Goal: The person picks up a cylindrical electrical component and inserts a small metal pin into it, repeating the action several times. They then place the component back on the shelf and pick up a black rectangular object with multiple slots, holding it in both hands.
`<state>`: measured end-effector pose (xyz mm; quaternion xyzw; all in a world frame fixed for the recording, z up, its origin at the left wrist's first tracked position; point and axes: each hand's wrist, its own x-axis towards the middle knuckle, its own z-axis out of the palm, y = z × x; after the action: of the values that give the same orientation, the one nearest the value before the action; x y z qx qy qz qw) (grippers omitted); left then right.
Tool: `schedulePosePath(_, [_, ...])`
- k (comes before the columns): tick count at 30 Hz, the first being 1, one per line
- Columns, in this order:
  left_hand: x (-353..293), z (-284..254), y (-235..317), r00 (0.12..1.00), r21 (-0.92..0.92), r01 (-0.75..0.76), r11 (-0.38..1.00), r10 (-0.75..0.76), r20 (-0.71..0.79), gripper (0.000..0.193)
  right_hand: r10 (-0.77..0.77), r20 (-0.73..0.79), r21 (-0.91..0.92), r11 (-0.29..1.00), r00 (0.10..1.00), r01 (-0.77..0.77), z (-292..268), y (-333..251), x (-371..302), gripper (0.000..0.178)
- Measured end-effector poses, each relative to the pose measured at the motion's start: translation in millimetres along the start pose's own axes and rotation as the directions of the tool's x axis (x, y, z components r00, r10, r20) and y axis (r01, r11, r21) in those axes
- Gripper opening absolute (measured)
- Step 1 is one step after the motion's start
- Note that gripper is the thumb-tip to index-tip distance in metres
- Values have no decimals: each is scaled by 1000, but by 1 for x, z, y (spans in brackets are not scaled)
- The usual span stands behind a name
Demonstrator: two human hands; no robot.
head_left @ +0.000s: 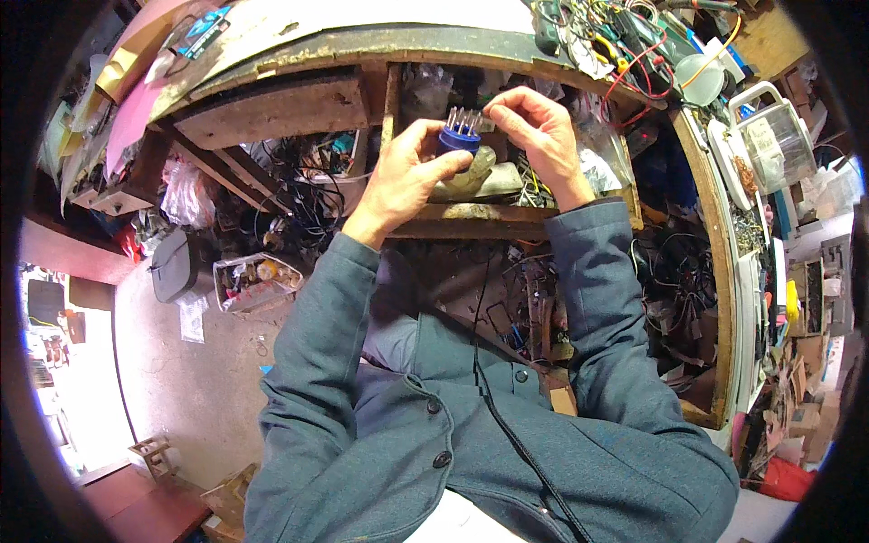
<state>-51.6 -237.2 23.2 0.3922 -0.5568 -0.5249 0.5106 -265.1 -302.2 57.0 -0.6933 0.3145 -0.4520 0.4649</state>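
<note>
My left hand (405, 178) grips a small blue cylindrical plug (459, 140) with several metal pins standing up from its top. My right hand (536, 133) is just to the right of it, fingertips pinched at the pins near the plug's upper edge. Both hands are held up in front of an open wooden shelf (471, 218) under the workbench. My grey-blue jacket sleeves come up from the lower edge of the view.
The workbench top (380, 36) curves across above, with tangled red, yellow and black wires (634, 54) and tools at its right. A clear plastic jug (769, 136) stands far right. Below are cable tangles (308, 190), a plastic bag (186, 195) and a tray of parts (253, 281).
</note>
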Motion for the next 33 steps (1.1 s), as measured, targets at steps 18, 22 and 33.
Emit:
schedulePosePath(18, [6, -6, -20, 979, 0, -143, 990, 141, -150, 51, 121, 322, -552, 830, 939, 83, -1, 23, -3, 57])
schedulePosePath(22, [5, -3, -19, 976, -27, -146, 989, 140, -170, 51, 110, 157, -260, 963, 981, -66, -5, 30, 3, 55])
schedulePosePath(33, [7, -6, -25, 965, 70, -159, 985, 170, -199, 52, 77, 148, 114, 989, 986, -95, -11, 9, 4, 55])
